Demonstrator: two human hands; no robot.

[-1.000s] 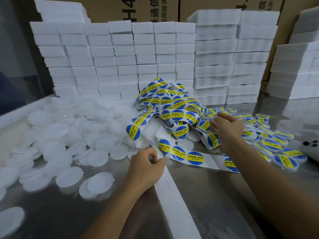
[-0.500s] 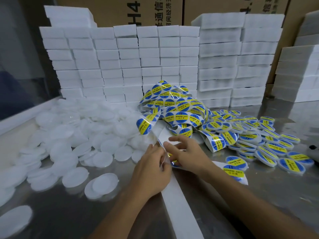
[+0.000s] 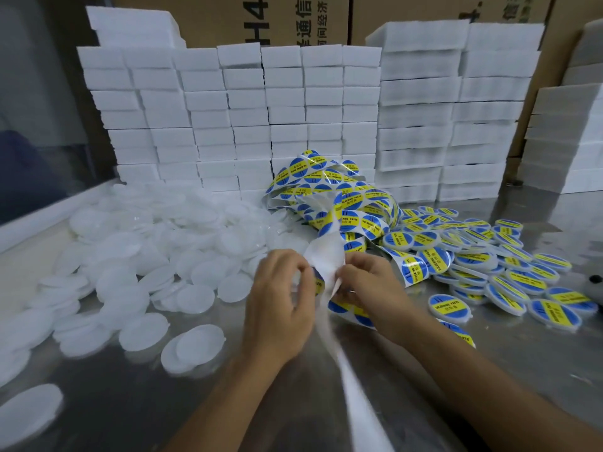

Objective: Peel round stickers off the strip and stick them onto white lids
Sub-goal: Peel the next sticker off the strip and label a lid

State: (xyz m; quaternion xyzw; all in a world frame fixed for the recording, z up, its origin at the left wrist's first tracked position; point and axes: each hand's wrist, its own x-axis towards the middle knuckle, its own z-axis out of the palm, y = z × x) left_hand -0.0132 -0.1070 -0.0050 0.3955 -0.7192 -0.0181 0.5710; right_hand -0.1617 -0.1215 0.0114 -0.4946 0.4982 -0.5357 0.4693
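A tangled sticker strip (image 3: 329, 203) of round blue-and-yellow stickers on white backing is heaped at the table's middle. Its bare white tail (image 3: 355, 393) runs toward me. My left hand (image 3: 277, 301) and my right hand (image 3: 368, 285) meet on a raised fold of the strip, and both pinch it. A blue-and-yellow sticker (image 3: 318, 283) shows between the two hands. Plain white lids (image 3: 156, 243) lie in a big pile on the left. Labelled lids (image 3: 489, 265) lie spread on the right.
Stacks of white foam blocks (image 3: 248, 119) wall off the back, with cardboard cartons (image 3: 293, 21) behind them. More white stacks (image 3: 564, 138) stand at the far right. A dark object (image 3: 595, 278) peeks in at the right edge. The metal table (image 3: 114, 402) is bare near me.
My right hand came back from the labelled lids to the strip by my left hand. Both hands have lifted the strip off the table, and the white tail now hangs blurred.
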